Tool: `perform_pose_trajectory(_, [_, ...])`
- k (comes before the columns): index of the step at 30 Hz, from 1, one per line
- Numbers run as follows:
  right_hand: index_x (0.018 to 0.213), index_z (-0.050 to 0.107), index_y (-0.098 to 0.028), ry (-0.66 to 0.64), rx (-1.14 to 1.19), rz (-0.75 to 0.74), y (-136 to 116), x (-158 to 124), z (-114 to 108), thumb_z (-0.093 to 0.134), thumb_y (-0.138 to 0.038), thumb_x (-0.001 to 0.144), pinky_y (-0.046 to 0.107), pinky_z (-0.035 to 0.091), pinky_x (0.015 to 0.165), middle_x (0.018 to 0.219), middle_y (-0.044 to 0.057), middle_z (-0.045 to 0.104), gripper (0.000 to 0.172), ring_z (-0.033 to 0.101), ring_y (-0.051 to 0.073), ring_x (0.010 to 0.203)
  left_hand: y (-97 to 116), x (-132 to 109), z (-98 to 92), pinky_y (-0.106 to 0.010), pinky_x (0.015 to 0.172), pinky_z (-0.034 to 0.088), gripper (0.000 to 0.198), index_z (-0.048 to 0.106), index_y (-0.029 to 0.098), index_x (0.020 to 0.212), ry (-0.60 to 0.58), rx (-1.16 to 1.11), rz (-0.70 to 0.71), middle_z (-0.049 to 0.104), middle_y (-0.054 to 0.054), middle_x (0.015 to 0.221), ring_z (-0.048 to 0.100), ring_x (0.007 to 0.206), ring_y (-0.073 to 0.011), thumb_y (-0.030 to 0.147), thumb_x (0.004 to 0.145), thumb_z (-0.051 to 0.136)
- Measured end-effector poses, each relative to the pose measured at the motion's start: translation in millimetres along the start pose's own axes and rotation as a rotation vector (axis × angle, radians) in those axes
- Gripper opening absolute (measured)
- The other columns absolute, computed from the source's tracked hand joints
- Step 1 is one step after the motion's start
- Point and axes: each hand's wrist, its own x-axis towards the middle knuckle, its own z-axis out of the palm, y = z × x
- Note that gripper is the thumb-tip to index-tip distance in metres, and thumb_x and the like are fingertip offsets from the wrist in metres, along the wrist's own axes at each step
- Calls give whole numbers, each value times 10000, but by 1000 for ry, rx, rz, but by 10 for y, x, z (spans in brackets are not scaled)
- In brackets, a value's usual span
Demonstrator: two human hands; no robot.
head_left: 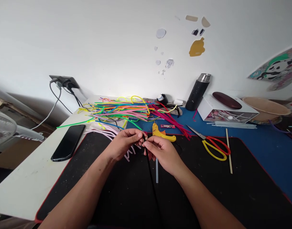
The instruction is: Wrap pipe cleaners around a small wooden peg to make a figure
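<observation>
My left hand (125, 143) and my right hand (160, 152) meet above a black mat (231, 190). Both pinch the top end of a thin black pipe cleaner (151, 178), which runs down toward me over the mat. The fingertips of both hands are pressed together round it. Just behind my hands lies a yellow glue gun (162, 134). A clear glue stick (156, 173) lies on the mat under my right hand. A heap of coloured pipe cleaners (126, 109) spreads across the table behind.
Red-and-yellow scissors (214, 146) and a wooden stick (229, 151) lie to the right. A black phone (68, 141) rests at left on the white table. A dark flask (198, 92), a white box (227, 109), a bowl (265, 106) and a wall socket (64, 81) stand behind.
</observation>
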Motion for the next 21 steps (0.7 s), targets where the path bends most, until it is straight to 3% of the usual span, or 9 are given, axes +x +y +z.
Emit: perform_pose_trajectory(21, [877,691,-234,34,-99,-15,4,-5,25,723,-469,922,282,472,542,727,-1,663,242,603,152,581,4,-14,30,-262,692,444,334,758,157,755,20,175,55,687,-9,721,569,675,-134,455,762,909])
